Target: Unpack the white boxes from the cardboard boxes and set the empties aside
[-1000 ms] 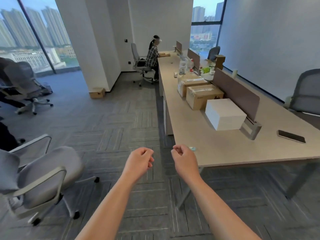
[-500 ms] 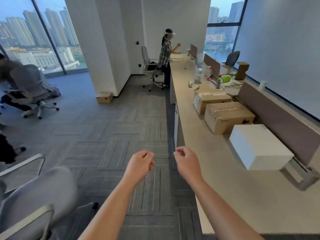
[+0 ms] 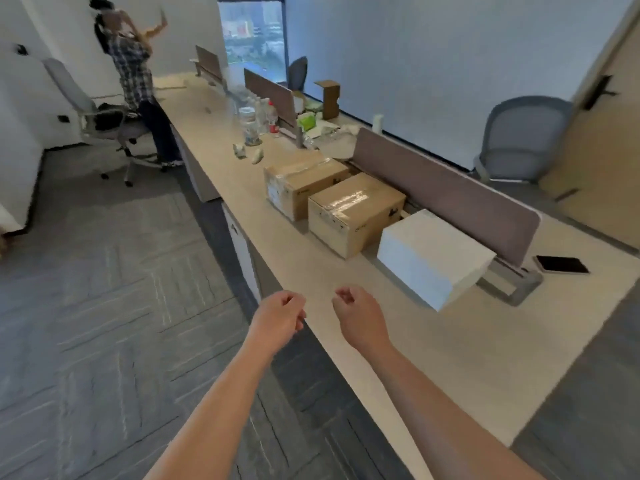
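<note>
A white box (image 3: 433, 258) sits on the long beige desk (image 3: 433, 341), against a brown divider screen. Left of it stand two taped cardboard boxes side by side, the nearer one (image 3: 353, 214) touching the farther one (image 3: 301, 187). My left hand (image 3: 277, 320) hangs over the desk's front edge, fingers curled into a loose fist with nothing in it. My right hand (image 3: 360, 318) is over the desk, also loosely closed and empty, short of the white box.
A black phone (image 3: 561, 264) lies past the divider (image 3: 446, 195). Bottles and clutter (image 3: 258, 121) sit farther along the desk. A person (image 3: 138, 84) stands by a white chair (image 3: 100, 116) at the far end. A grey chair (image 3: 519, 140) is across the desk.
I have come closer to the desk and turned right; the boxes are larger and nearer. Both hands stay curled and empty, now at the desk edge. The far person has stood and raised an arm.
</note>
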`<action>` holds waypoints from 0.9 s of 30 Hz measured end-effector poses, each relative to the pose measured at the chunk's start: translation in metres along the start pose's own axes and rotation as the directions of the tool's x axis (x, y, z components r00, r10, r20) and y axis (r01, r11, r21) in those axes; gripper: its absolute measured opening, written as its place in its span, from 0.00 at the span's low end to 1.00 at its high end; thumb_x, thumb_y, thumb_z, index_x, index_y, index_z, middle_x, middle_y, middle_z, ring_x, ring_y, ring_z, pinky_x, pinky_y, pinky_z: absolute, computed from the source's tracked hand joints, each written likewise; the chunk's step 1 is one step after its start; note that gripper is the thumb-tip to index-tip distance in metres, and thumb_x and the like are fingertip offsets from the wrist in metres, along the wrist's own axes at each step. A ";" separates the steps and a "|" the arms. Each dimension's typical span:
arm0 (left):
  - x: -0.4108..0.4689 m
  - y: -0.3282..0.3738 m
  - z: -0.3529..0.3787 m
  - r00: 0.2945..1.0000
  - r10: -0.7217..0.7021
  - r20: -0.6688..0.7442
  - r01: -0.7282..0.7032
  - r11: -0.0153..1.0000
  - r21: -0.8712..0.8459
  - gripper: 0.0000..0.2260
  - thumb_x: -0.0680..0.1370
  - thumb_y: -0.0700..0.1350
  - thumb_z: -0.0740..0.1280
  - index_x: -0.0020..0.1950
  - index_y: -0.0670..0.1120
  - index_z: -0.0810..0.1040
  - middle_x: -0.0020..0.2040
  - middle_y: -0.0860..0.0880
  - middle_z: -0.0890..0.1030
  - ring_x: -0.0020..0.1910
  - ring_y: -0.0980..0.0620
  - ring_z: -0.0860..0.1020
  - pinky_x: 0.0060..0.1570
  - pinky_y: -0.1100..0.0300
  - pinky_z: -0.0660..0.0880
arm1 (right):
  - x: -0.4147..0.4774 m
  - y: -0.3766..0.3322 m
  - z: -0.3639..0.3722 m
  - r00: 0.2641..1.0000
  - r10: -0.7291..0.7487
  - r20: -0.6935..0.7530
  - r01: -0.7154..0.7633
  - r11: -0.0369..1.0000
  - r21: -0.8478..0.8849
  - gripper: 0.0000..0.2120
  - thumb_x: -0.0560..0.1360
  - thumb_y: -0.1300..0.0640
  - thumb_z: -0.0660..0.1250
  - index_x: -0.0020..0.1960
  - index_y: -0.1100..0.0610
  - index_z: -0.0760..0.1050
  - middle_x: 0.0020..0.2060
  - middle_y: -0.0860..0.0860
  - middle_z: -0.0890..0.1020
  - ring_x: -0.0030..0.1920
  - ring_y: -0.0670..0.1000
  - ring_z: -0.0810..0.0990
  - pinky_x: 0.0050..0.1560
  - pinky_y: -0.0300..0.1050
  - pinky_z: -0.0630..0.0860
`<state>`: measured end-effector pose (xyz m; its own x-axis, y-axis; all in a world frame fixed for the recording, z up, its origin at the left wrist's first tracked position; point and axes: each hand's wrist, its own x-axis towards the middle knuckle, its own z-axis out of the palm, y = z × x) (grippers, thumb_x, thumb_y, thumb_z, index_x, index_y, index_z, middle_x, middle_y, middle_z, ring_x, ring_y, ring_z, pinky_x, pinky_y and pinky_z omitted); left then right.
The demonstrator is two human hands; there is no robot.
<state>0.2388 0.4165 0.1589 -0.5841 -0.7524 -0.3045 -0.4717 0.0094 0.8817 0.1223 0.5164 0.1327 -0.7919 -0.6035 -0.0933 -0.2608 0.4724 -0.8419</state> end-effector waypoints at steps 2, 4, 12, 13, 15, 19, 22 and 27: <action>0.024 0.004 0.030 0.993 0.006 0.117 -0.005 1.000 -0.008 0.09 0.81 0.46 0.62 0.49 0.44 0.80 0.38 0.47 0.81 0.34 0.52 0.77 0.38 0.56 0.75 | 0.010 0.027 -0.018 0.992 0.094 -0.079 -0.096 0.995 -0.025 0.11 0.80 0.52 0.62 0.60 0.53 0.77 0.50 0.47 0.80 0.50 0.48 0.78 0.51 0.44 0.74; 0.041 0.004 0.064 0.973 0.024 0.230 -0.030 0.999 0.024 0.09 0.81 0.46 0.62 0.50 0.44 0.80 0.38 0.47 0.81 0.34 0.52 0.77 0.39 0.55 0.75 | 0.013 0.059 -0.038 0.970 0.194 -0.149 -0.198 0.980 -0.016 0.12 0.80 0.52 0.62 0.61 0.53 0.77 0.52 0.47 0.81 0.50 0.49 0.78 0.50 0.44 0.74; 0.061 -0.020 0.205 0.879 -0.002 0.476 -0.119 0.968 0.223 0.09 0.80 0.47 0.62 0.49 0.45 0.80 0.42 0.46 0.83 0.35 0.53 0.79 0.47 0.49 0.79 | -0.007 0.207 -0.088 0.839 0.480 -0.254 -0.477 0.875 0.080 0.10 0.78 0.57 0.62 0.56 0.53 0.78 0.46 0.48 0.82 0.46 0.51 0.79 0.44 0.43 0.70; 0.063 -0.028 0.220 0.872 -0.019 0.489 -0.115 0.964 0.242 0.09 0.80 0.47 0.62 0.49 0.45 0.80 0.42 0.46 0.83 0.35 0.53 0.79 0.47 0.49 0.79 | -0.010 0.224 -0.088 0.828 0.506 -0.240 -0.503 0.861 0.078 0.10 0.77 0.57 0.62 0.56 0.52 0.78 0.46 0.48 0.82 0.46 0.51 0.80 0.43 0.43 0.71; 0.067 -0.044 0.243 0.859 -0.049 0.509 -0.109 0.955 0.276 0.08 0.80 0.47 0.62 0.49 0.46 0.80 0.42 0.47 0.83 0.36 0.53 0.79 0.49 0.48 0.79 | -0.014 0.255 -0.084 0.819 0.538 -0.200 -0.542 0.840 0.038 0.12 0.77 0.58 0.61 0.57 0.52 0.79 0.49 0.48 0.82 0.47 0.53 0.80 0.44 0.44 0.73; 0.074 -0.072 0.273 0.836 -0.116 0.536 -0.087 0.937 0.338 0.09 0.80 0.47 0.62 0.50 0.46 0.80 0.43 0.48 0.82 0.37 0.52 0.80 0.50 0.47 0.79 | -0.022 0.299 -0.070 0.804 0.587 -0.089 -0.594 0.794 -0.130 0.15 0.78 0.59 0.60 0.62 0.51 0.77 0.57 0.50 0.77 0.55 0.53 0.78 0.53 0.49 0.77; 0.080 -0.090 0.288 0.818 -0.143 0.557 -0.088 0.926 0.367 0.09 0.80 0.47 0.62 0.50 0.45 0.80 0.43 0.47 0.83 0.38 0.52 0.80 0.51 0.46 0.79 | -0.028 0.322 -0.058 0.805 0.594 -0.011 -0.570 0.767 -0.294 0.18 0.78 0.61 0.61 0.65 0.48 0.75 0.59 0.52 0.73 0.56 0.55 0.77 0.53 0.47 0.76; 0.086 -0.115 0.301 0.780 -0.176 0.601 -0.098 0.913 0.395 0.09 0.80 0.48 0.61 0.51 0.46 0.79 0.44 0.48 0.83 0.37 0.53 0.80 0.50 0.48 0.79 | -0.032 0.337 -0.039 0.838 0.545 -0.012 -0.493 0.749 -0.443 0.19 0.78 0.60 0.65 0.67 0.48 0.74 0.60 0.52 0.69 0.56 0.56 0.75 0.52 0.48 0.75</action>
<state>0.0438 0.5490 -0.0768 -0.7693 -0.1928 -0.6091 -0.6344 0.3426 0.6929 0.0387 0.7198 -0.1275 -0.8125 -0.2410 -0.5308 -0.0495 0.9358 -0.3491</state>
